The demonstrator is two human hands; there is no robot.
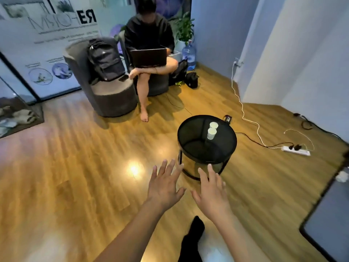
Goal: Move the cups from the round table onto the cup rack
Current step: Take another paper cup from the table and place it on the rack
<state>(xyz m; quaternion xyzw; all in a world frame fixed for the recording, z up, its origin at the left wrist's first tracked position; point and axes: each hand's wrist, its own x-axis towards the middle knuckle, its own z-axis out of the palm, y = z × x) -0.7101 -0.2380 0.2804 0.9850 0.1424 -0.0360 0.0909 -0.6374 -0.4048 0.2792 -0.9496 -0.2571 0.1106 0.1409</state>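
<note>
Two white paper cups stand upright on the black round table (190, 133), one cup (213, 125) farther from me and the other cup (211, 133) just in front of it. My left hand (164, 186) and my right hand (212, 190) are stretched out side by side, fingers spread, palms down, holding nothing. Both hands hover over the floor short of the table's near edge. No cup rack is in view.
A person sits with a laptop (148, 57) on a grey chair beyond the table. A second grey chair (111, 97) holds a black backpack (105, 59). Cables and a white power strip (296, 150) lie on the wooden floor at right. A dark-edged surface (328, 218) is at far right.
</note>
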